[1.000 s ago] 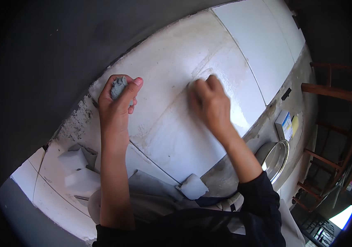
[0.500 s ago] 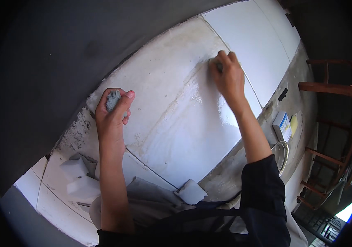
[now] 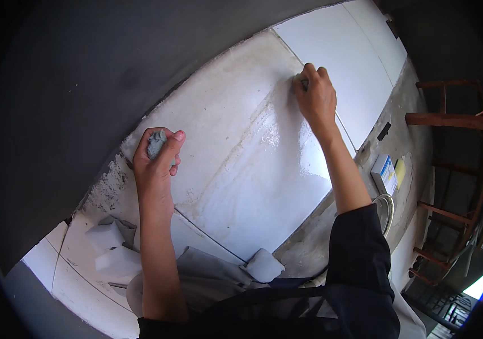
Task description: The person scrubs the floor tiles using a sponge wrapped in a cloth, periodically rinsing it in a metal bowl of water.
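My left hand is closed around a lump of grey paste, which looks like grout or putty. It is above the left side of a large, pale floor tile, close to the dark wall. My right hand is pinched shut near the tile's far right joint, beside a clean white tile. A small grey bit shows between its fingers, mostly hidden by them. The large tile has wet, shiny patches and a brownish smeared streak across its middle.
A white foam block lies near my knees, with more white blocks at lower left. On the right are a small box, a yellow pad, a bucket rim and wooden furniture. The dark wall borders the left.
My right hand has slid a little farther up and right across the tile toward the joint. My left hand keeps its hold on the grey paste. The view has shifted slightly.
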Motion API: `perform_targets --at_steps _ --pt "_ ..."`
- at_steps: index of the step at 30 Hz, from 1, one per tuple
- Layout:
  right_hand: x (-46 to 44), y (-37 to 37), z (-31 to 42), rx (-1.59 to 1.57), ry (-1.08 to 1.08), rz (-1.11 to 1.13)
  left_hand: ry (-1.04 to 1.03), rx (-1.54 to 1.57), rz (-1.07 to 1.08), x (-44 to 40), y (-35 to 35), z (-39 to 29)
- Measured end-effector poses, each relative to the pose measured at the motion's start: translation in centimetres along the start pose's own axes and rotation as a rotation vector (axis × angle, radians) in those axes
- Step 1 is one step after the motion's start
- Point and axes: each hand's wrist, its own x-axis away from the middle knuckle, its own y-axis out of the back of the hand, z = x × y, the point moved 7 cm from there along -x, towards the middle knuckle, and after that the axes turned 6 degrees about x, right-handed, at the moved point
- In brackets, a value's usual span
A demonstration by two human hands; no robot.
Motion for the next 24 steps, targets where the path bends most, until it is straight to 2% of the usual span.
perform_targets --at_steps 2,5,7,11,14,17,19,21,23,24 --pt "3.1 0.7 3.2 -0.055 0.055 0.053 0.000 0.014 -0.005 -0.1 -0.1 0.0" --pt "8.9 2.0 8.5 -0.120 0.308 0.186 0.007 -0.003 -0.009 -0.2 -0.1 0.2" --pt "8.7 2.1 7.7 -0.156 0.289 0.222 0.024 -0.045 0.007 0.2 -0.3 0.3" --pt "4.9 1.3 3.3 -0.125 0.048 0.122 0.009 -0.029 0.010 0.3 -0.2 -0.1" --pt "8.1 2.3 6.5 -0.117 0.071 0.089 0.004 -0.001 0.018 0.2 -0.4 -0.3" --pt "14.3 3.4 12.5 -0.215 0.298 0.243 0.011 -0.003 0.017 0.0 -0.4 -0.3" --pt "15.2 3.6 13.1 -0.278 0.391 0.251 0.017 -0.012 0.021 0.1 -0.3 0.1" --pt "13.0 2.8 10.8 -0.172 0.312 0.187 0.017 -0.010 0.003 0.4 -0.5 -0.2" --pt "10.4 2.3 8.3 -0.133 0.107 0.165 0.013 -0.004 -0.003 0.5 -0.3 -0.5" --pt "10.6 2.4 8.5 -0.117 0.104 0.146 0.011 0.000 0.002 0.4 -0.2 -0.6"
